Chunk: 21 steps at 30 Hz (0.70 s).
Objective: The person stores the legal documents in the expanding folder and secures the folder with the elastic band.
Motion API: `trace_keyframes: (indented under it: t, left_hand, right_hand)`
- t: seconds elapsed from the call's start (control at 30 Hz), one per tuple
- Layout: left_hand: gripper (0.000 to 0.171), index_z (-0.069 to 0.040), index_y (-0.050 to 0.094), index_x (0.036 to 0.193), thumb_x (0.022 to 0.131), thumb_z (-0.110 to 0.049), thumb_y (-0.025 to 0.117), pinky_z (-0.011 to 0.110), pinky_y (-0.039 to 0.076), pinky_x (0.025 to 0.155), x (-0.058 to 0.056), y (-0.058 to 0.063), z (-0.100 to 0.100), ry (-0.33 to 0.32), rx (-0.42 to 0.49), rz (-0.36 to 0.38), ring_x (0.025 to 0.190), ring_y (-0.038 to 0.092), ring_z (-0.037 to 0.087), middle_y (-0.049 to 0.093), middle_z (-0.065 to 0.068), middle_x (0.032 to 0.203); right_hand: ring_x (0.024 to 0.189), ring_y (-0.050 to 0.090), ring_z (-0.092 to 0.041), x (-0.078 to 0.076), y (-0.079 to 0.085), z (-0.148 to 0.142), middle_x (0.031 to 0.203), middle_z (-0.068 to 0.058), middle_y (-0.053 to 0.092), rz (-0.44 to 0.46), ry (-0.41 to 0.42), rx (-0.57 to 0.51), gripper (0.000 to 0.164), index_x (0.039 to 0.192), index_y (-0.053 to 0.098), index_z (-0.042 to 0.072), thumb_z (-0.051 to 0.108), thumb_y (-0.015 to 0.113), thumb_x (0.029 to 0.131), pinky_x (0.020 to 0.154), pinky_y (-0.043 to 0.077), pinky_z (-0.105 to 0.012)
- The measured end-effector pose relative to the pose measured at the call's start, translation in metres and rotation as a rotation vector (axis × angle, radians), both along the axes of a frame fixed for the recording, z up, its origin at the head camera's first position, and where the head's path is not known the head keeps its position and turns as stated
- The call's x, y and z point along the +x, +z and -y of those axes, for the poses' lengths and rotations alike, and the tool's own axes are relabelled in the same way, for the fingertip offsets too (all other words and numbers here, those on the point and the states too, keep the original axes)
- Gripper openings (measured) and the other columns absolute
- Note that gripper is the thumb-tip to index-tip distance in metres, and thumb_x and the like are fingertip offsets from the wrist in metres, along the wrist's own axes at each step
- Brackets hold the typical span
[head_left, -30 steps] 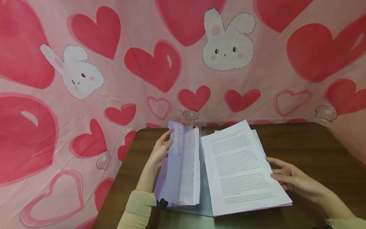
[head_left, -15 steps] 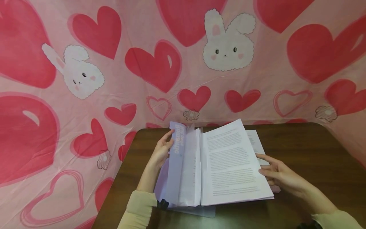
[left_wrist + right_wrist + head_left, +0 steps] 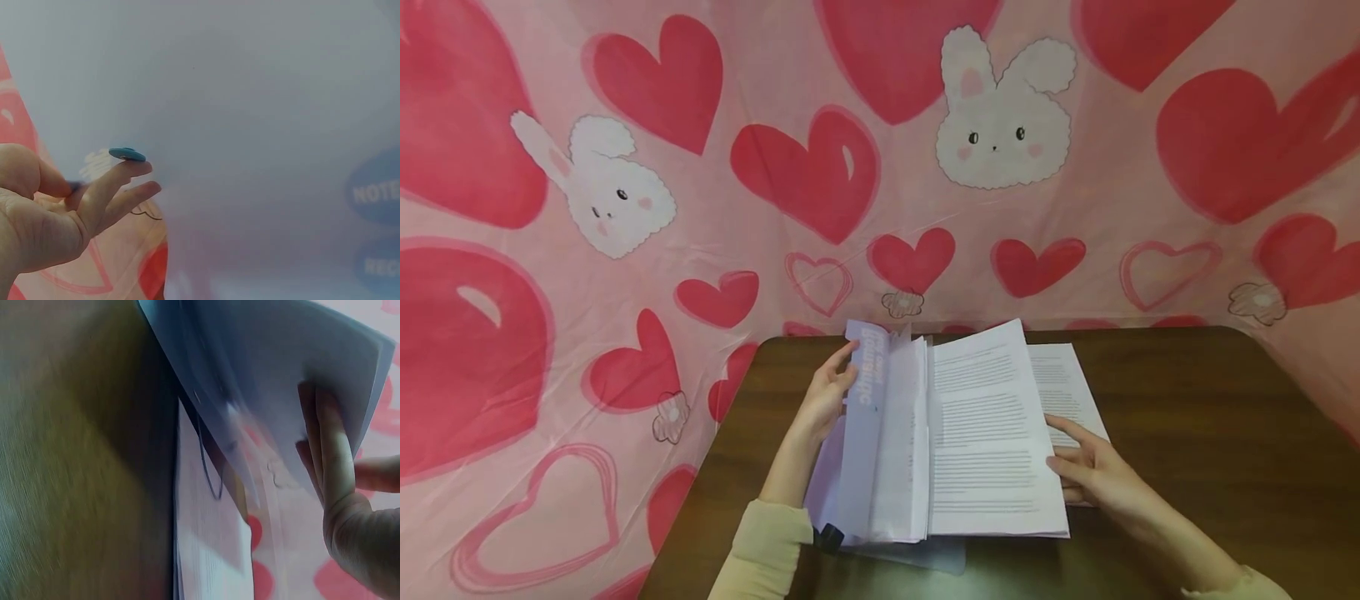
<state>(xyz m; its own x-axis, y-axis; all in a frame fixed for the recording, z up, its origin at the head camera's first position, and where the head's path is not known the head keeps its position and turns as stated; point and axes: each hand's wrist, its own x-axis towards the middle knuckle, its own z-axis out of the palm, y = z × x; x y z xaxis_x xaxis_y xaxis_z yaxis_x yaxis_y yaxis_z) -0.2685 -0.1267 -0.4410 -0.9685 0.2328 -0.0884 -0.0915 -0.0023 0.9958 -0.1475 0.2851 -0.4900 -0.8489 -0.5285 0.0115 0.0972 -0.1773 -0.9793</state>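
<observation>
A lilac plastic folder (image 3: 859,442) stands opened on the table, its cover raised on the left. My left hand (image 3: 820,404) holds that cover by its outer edge. In the left wrist view, a teal button (image 3: 127,154) shows at the fingertips of the left hand (image 3: 62,215). Papers (image 3: 901,442) fill the folder's left part. My right hand (image 3: 1101,471) pinches the right edge of a stack of printed sheets (image 3: 985,442), tilted up beside them. From the right wrist view, fingers (image 3: 334,444) lie behind the sheets and the thumb is in front.
Another printed sheet (image 3: 1063,375) lies behind the held stack, partly hidden by it. Dark wooden table (image 3: 1210,417) extends to the right. A pink cloth (image 3: 895,192) with hearts and rabbits hangs behind the table's far edge.
My right hand has moved left with the printed stack, bringing it against the papers in the folder. More of the sheet behind now shows. The left hand has barely moved.
</observation>
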Motion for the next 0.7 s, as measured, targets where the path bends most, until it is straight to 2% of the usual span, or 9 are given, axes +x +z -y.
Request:
trace_keyframes:
  t: [0.07,0.13,0.3,0.43,0.7]
  left_hand:
    - [0.056,-0.018,0.033,0.174,0.119,-0.013,0.042,0.024,0.056,0.064,0.000,0.000,0.000,0.004,0.004,-0.001,0.062,0.055,0.005,0.046,-0.009,0.062]
    - [0.056,-0.019,0.033,0.174,0.119,-0.013,0.042,0.024,0.057,0.064,-0.001,-0.001,0.000,0.004,0.007,-0.001,0.063,0.057,0.005,0.049,-0.009,0.064]
    - [0.056,-0.017,0.032,0.174,0.119,-0.013,0.042,0.025,0.061,0.066,-0.001,-0.001,0.000,0.010,0.010,-0.004,0.070,0.063,0.007,0.059,-0.005,0.077]
    - [0.056,-0.015,0.031,0.174,0.120,-0.013,0.041,0.027,0.062,0.068,-0.002,-0.003,0.000,0.003,0.012,-0.011,0.073,0.066,0.007,0.061,-0.004,0.081]
    - [0.056,-0.016,0.031,0.174,0.119,-0.012,0.041,0.026,0.061,0.067,-0.001,-0.002,0.000,0.010,0.016,-0.008,0.068,0.063,0.006,0.055,-0.007,0.068]
  right_hand:
    - [0.106,0.081,-0.017,0.002,-0.001,0.009,0.129,0.007,0.078,-0.014,-0.020,0.008,0.073,0.165,-0.005,-0.012,-0.001,0.046,0.115,0.084,0.069,-0.038]
    - [0.106,0.081,-0.017,0.003,-0.001,0.017,0.129,0.006,0.078,-0.008,-0.034,0.023,0.077,0.164,-0.010,-0.014,0.000,0.047,0.115,0.084,0.069,-0.038]
    - [0.105,0.081,-0.017,0.007,-0.001,0.033,0.133,-0.006,0.076,0.035,-0.061,0.061,0.079,0.166,-0.009,-0.014,0.002,0.049,0.114,0.084,0.069,-0.039]
    - [0.106,0.081,-0.018,0.007,-0.001,0.043,0.137,-0.017,0.074,0.054,-0.070,0.073,0.080,0.167,-0.009,-0.014,0.002,0.050,0.114,0.084,0.069,-0.040]
    - [0.103,0.081,-0.016,0.007,-0.003,0.063,0.136,-0.024,0.072,0.062,-0.090,0.057,0.080,0.167,-0.007,-0.014,0.000,0.051,0.113,0.083,0.069,-0.039]
